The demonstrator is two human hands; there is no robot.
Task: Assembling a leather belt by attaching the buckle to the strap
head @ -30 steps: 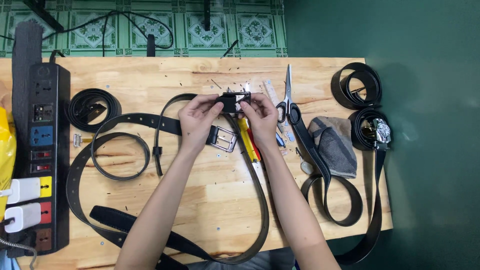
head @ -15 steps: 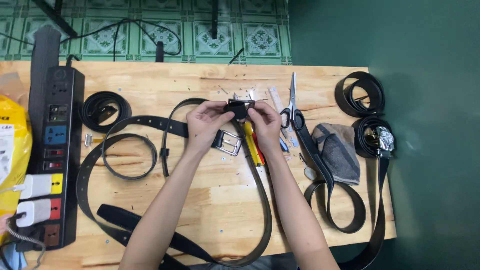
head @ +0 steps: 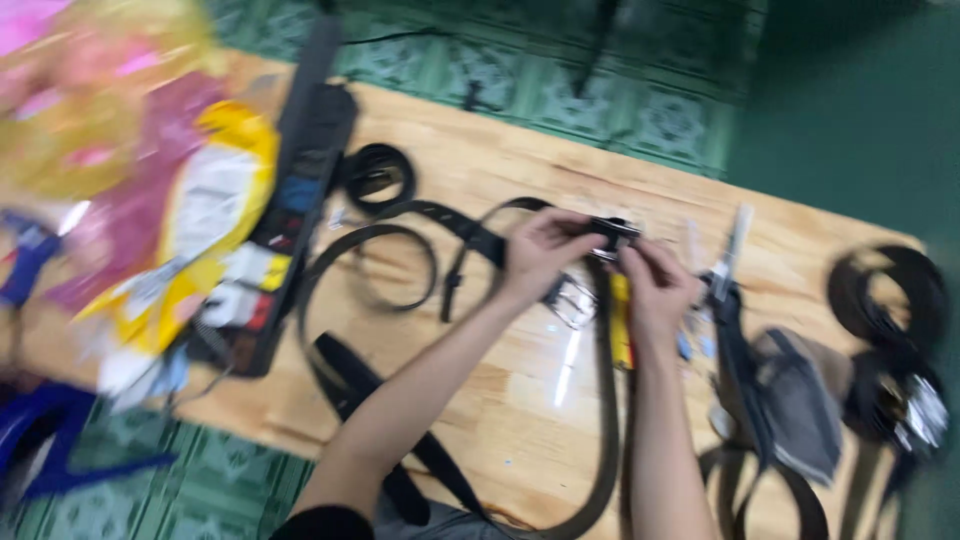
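The head view is blurry. Both hands meet over the wooden surface. The left hand and the right hand each pinch a small black belt buckle between them, fingers pressed on it. The buckle sits at the end of a long black belt that runs down the surface. A silver buckle lies just under the hands. Scissors lie to the right, near a grey pouch; I cannot tell what is in it. A black power strip lies to the left.
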